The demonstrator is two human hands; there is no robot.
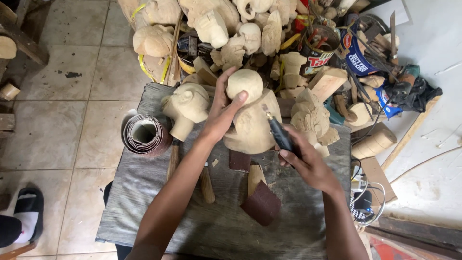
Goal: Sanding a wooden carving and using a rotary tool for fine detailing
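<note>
Wooden carving (250,126) clasped by left hand (222,113); right hand (303,161) grasps rotary tool (279,131) beside it.

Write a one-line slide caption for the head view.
Left hand steadies a pale wooden carving while right hand holds a rotary tool to it.

Head camera, looking steeply down, close over workbench (144,212) (single view).

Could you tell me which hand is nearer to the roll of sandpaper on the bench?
Left. The left hand grips the wooden carving, right of the sandpaper roll; the right hand with its rotary tool is farther right.
</note>
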